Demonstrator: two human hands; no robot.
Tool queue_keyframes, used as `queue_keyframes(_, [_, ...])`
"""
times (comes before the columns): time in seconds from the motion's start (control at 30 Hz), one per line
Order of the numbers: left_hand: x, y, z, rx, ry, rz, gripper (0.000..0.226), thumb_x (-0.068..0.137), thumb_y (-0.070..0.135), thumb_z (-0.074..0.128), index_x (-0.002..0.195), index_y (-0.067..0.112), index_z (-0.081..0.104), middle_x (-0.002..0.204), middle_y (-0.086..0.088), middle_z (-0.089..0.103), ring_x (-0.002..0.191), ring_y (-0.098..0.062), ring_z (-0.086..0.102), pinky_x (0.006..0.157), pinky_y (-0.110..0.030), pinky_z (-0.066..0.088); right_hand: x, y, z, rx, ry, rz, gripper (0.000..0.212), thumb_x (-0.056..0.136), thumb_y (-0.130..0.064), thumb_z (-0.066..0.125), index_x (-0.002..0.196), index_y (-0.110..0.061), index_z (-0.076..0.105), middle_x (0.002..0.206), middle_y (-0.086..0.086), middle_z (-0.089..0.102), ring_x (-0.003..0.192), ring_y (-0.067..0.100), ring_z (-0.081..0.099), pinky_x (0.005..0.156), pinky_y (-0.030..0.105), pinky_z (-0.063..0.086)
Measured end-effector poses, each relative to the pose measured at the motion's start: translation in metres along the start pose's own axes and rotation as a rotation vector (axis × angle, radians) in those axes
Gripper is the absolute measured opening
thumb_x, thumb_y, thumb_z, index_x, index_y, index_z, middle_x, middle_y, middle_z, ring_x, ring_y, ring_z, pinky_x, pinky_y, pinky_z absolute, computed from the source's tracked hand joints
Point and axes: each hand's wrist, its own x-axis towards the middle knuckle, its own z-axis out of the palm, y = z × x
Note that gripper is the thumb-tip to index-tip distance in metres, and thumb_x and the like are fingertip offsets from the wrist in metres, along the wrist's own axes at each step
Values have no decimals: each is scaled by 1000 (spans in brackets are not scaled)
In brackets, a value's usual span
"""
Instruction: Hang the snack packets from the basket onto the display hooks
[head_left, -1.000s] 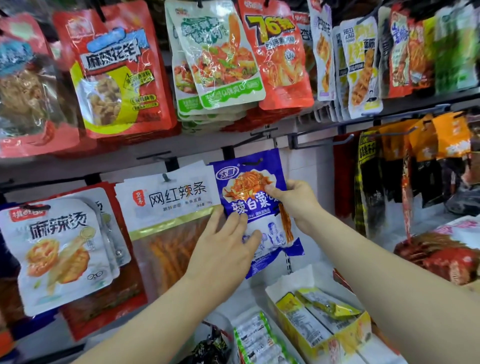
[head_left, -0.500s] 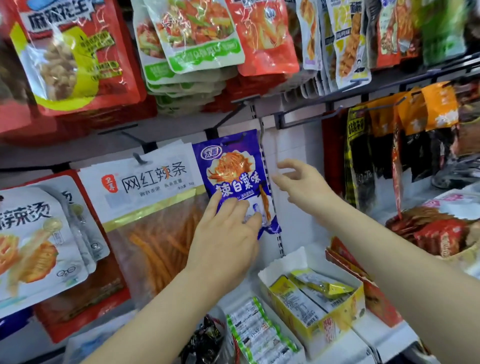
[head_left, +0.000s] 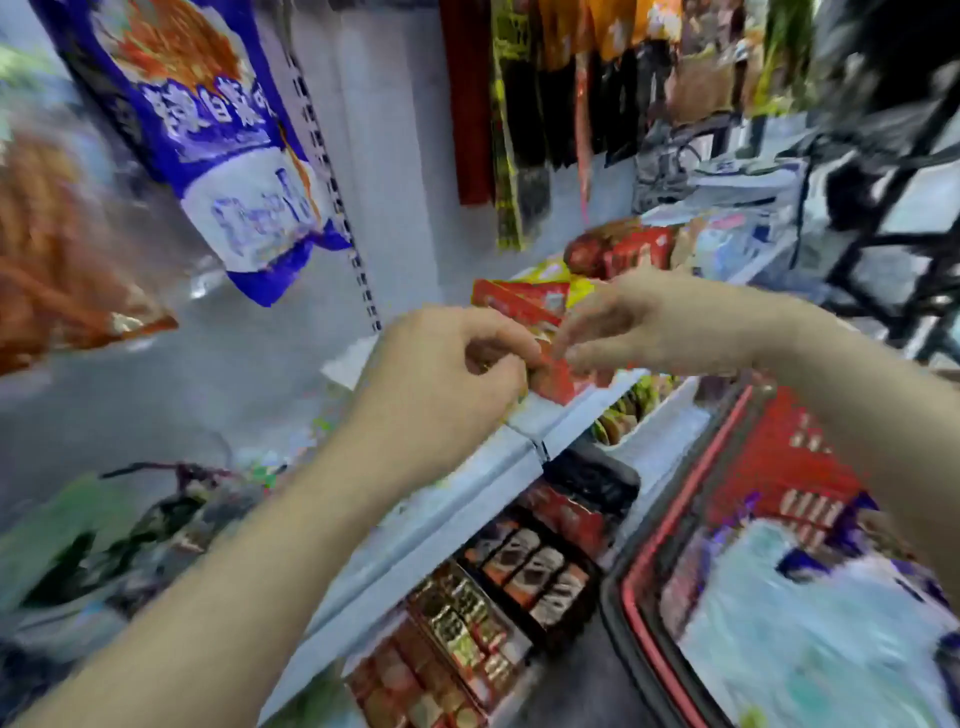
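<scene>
Snack packets, pale with blue edges (head_left: 810, 623), lie in the red-rimmed basket (head_left: 652, 540) at the lower right of the frame. One blue snack packet (head_left: 208, 130) hangs at the upper left against the white back panel, beside a clear packet of orange strips (head_left: 57, 249) at the left edge. The whole view is heavily blurred.

Both hands are at mid-frame, close together, in front of a red box (head_left: 519, 301) on the shelf (head_left: 467, 499). The left hand (head_left: 441, 379) has its fingers (head_left: 498, 332) curled in toward the thumb; the blur hides whether they pinch anything. The right hand (head_left: 660, 327) is palm down, its fingers (head_left: 582, 353) drooping loosely and a little apart, with nothing seen in them. Neither hand touches the blue snack packet or the basket.

Dark and red packets (head_left: 519, 130) hang along the top centre. Rows of boxed goods (head_left: 524, 566) fill the lower shelf below the hands.
</scene>
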Motion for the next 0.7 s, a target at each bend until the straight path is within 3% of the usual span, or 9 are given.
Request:
queue_keyframes(0.1, [-8, 1, 60, 7, -104, 42, 23, 78, 11, 62, 77, 31, 74, 52, 25, 58, 51, 8, 51, 51, -13, 35, -48, 40, 23, -23, -1, 133, 10, 91, -30, 63, 96, -26, 71, 62, -19, 66, 57, -6, 59, 58, 14, 42])
queue_keyframes(0.23, [-20, 16, 144, 8, -247, 106, 21, 79, 11, 63, 78, 28, 75, 59, 25, 58, 63, 7, 56, 59, -13, 38, -130, 90, 55, -61, 34, 332, 8, 90, -21, 65, 88, -17, 72, 76, -2, 72, 66, 9, 63, 65, 26, 50])
queue_keyframes(0.37, [-39, 30, 202, 118, -465, 177, 24, 84, 14, 57, 90, 29, 74, 87, 12, 70, 87, -8, 63, 78, -25, 48, -205, 130, 83, -82, 172, 560, 14, 90, -19, 64, 97, -11, 73, 86, 4, 74, 78, 21, 66, 73, 33, 50])
queue_keyframes(0.47, [-51, 28, 226, 224, -575, 205, 29, 84, 15, 51, 95, 32, 72, 100, 10, 72, 93, -13, 64, 84, -32, 52, -244, 155, 105, -63, 248, 701, 21, 92, -23, 61, 110, -15, 69, 118, -2, 68, 104, 18, 65, 85, 28, 47])
queue_keyframes(0.5, [-52, 27, 230, 255, -583, 221, 30, 84, 16, 49, 97, 32, 72, 102, 10, 72, 95, -14, 64, 84, -33, 52, -252, 162, 109, -71, 274, 750, 28, 93, -24, 60, 119, -17, 65, 121, -3, 66, 108, 20, 63, 84, 26, 46])
queue_keyframes(0.63, [-46, 40, 244, 425, -626, 282, 34, 87, 18, 47, 108, 32, 69, 113, 7, 69, 104, -17, 62, 85, -31, 51, -269, 180, 120, -103, 468, 851, 40, 92, -26, 56, 132, -22, 54, 106, 6, 68, 89, 27, 66, 80, 39, 52])
queue_keyframes(0.7, [-42, 50, 260, 524, -724, 300, 35, 89, 18, 47, 115, 31, 66, 121, 4, 65, 111, -20, 59, 88, -32, 49, -268, 181, 129, -13, 571, 884, 43, 92, -23, 55, 134, -18, 50, 112, 7, 65, 96, 27, 63, 83, 36, 49])
